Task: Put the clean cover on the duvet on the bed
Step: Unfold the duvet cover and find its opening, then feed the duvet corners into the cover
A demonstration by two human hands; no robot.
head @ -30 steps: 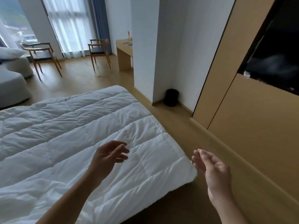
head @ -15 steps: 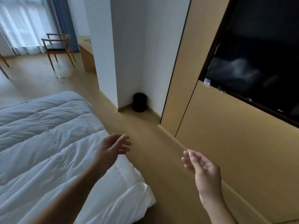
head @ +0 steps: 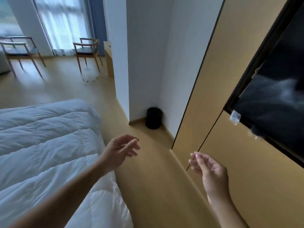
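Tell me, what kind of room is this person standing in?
Probably a hotel bedroom: a bed with a white duvet, a pair of wooden chairs by a curtained window, and a small black bin in the corner.

Bare forearms (no sleeves), 2 hands

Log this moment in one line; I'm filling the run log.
left hand: open, empty | right hand: open, empty | duvet: bare | cover: unseen

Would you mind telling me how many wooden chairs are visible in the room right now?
2. One chair stands at the far left by the window; the other chair stands further right, beside the desk end. Others may be out of view.
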